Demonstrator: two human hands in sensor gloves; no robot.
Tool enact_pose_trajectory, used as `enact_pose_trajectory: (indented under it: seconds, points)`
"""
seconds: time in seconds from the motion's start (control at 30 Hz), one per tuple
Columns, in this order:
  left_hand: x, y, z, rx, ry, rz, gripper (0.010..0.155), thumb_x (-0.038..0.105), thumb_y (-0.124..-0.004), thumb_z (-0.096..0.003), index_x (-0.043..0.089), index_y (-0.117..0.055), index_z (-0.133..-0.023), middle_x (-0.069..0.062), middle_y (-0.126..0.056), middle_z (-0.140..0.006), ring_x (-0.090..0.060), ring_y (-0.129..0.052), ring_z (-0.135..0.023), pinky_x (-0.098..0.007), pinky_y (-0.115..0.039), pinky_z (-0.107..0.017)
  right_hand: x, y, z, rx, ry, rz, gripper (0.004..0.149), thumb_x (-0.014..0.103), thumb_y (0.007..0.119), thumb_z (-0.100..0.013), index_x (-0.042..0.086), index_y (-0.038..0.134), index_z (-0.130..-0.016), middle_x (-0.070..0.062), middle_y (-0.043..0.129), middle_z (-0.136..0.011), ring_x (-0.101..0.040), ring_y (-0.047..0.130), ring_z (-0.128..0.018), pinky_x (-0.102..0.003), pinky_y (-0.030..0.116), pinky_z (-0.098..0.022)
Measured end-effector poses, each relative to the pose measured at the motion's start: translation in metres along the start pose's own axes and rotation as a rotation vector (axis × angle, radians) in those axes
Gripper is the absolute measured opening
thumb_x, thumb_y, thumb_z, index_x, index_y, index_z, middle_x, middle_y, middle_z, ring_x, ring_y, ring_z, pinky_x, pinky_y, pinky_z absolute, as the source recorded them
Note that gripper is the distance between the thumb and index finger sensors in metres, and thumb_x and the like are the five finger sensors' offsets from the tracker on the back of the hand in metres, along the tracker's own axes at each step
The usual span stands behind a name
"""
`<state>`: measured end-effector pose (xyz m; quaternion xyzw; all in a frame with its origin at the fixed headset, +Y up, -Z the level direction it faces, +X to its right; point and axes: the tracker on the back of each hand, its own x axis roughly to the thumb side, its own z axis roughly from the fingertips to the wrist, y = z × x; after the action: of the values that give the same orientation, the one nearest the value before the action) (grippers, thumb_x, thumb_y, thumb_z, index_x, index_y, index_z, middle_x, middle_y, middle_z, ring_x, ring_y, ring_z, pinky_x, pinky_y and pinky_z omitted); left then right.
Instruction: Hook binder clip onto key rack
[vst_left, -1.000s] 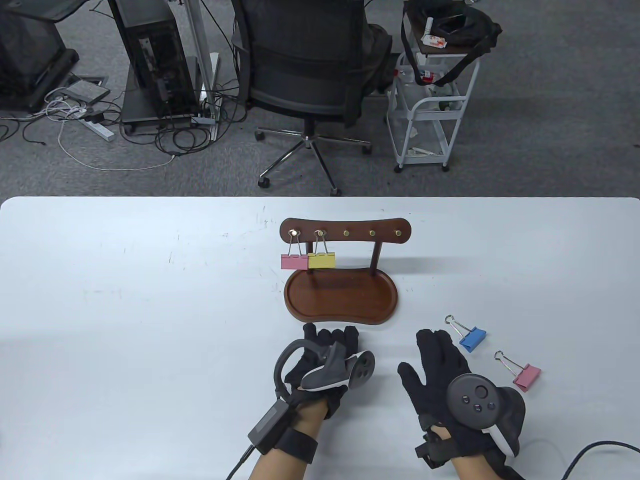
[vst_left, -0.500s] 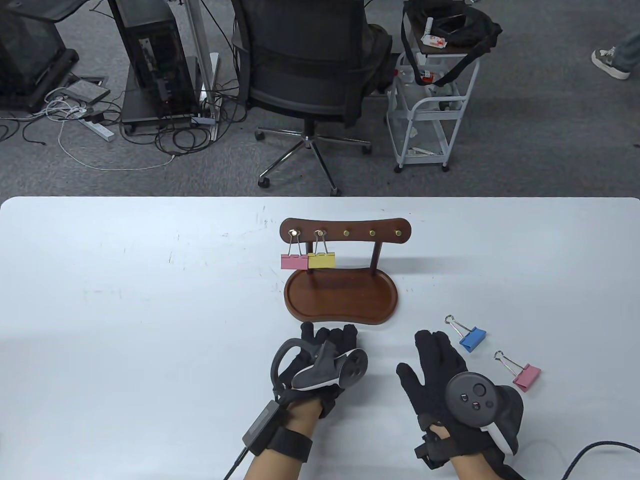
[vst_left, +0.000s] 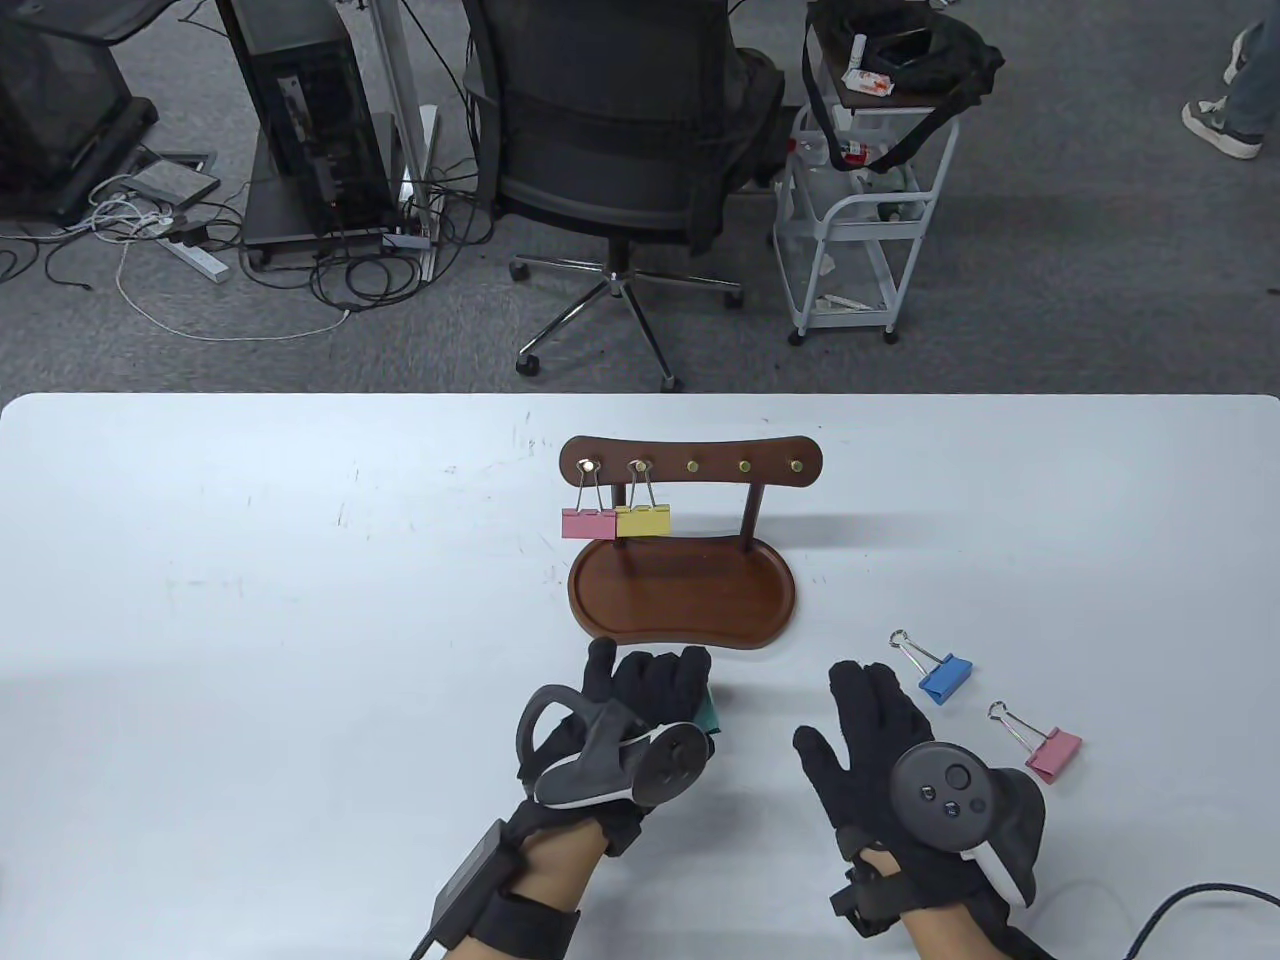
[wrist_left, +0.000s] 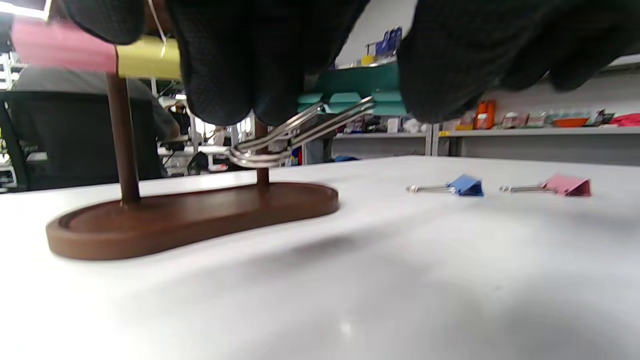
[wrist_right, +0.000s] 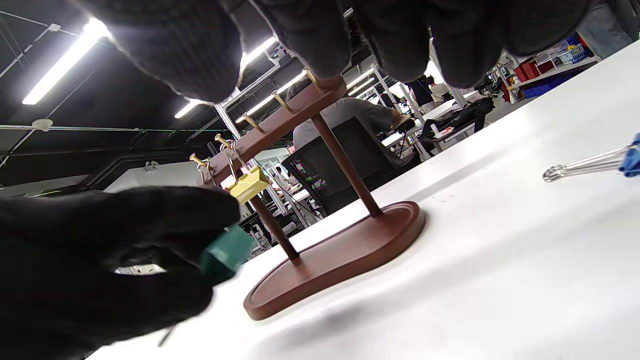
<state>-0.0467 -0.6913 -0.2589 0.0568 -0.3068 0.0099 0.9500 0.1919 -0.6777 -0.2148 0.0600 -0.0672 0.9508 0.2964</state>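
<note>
While blue clip (vst_left: 945, 678) lies nearby, rack (vst_left: 690, 470) carries pink clip (vst_left: 588, 523) w/ yellow clip (vst_left: 643, 521).

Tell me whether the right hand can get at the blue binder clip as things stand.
Probably yes. The right hand lies flat and free on the table, fingertips just beside the blue binder clip, with bare tabletop between them. The pink clip lies off to the side, not in the way.
</note>
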Motion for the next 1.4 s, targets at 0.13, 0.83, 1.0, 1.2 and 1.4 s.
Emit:
enact_pose_trajectory:
  seconds: [0.13, 0.83, 1.0, 1.2, 1.4]
  points:
    - [0.000, 0.015, 0.017, 0.051, 0.001, 0.021, 0.088, 0.053, -0.088, -0.0476, 0.002, -0.061, -0.113, -0.018, -0.083, -0.104, -0.046, -0.088, -0.091, -0.079, -0.053, -0.071, 0.000, 0.000, -0.001, 0.003, -0.003, -0.001, 0.077, 0.048, 0.075, -0.058, 0.001, 0.053, -0.115, -0.040, 0.053, -0.113, -0.066, 0.061, -0.092, -0.074, 0.054, -0.062]
    - [-0.002, 0.028, 0.067, 0.140, 0.007, 0.120, 0.087, 0.052, -0.089, -0.0477, 0.001, -0.062, -0.113, -0.019, -0.083, -0.103, -0.046, -0.089, -0.090, -0.079, -0.053, -0.070, -0.009, 0.002, -0.007, 0.010, -0.066, -0.042, 0.076, 0.047, 0.076, -0.056, 0.002, 0.056, -0.114, -0.039, 0.055, -0.113, -0.066, 0.062, -0.093, -0.074, 0.055, -0.062]
    - [0.000, 0.029, 0.069, 0.164, -0.007, 0.139, 0.088, 0.052, -0.089, -0.0476, 0.001, -0.061, -0.114, -0.019, -0.083, -0.103, -0.046, -0.089, -0.090, -0.079, -0.053, -0.070, 0.001, 0.003, -0.006, 0.002, -0.239, -0.081, 0.075, 0.046, 0.078, -0.055, 0.003, 0.057, -0.114, -0.037, 0.056, -0.113, -0.065, 0.062, -0.094, -0.073, 0.056, -0.062]
    - [0.001, 0.028, 0.069, 0.172, -0.019, 0.147, 0.088, 0.053, -0.089, -0.0476, 0.001, -0.061, -0.113, -0.018, -0.083, -0.103, -0.046, -0.089, -0.090, -0.079, -0.053, -0.070, 0.014, 0.009, -0.001, 0.043, -0.432, -0.118, 0.073, 0.046, 0.078, -0.055, 0.007, 0.059, -0.114, -0.035, 0.057, -0.114, -0.063, 0.063, -0.096, -0.073, 0.058, -0.062]
    - [0.000, 0.028, 0.070, 0.185, -0.024, 0.164, 0.088, 0.052, -0.089, -0.0476, 0.001, -0.061, -0.113, -0.019, -0.083, -0.103, -0.046, -0.089, -0.090, -0.079, -0.053, -0.070, 0.023, 0.016, 0.000, 0.148, -0.582, -0.165, 0.069, 0.044, 0.079, -0.054, 0.012, 0.062, -0.114, -0.032, 0.058, -0.115, -0.062, 0.064, -0.097, -0.074, 0.058, -0.063]
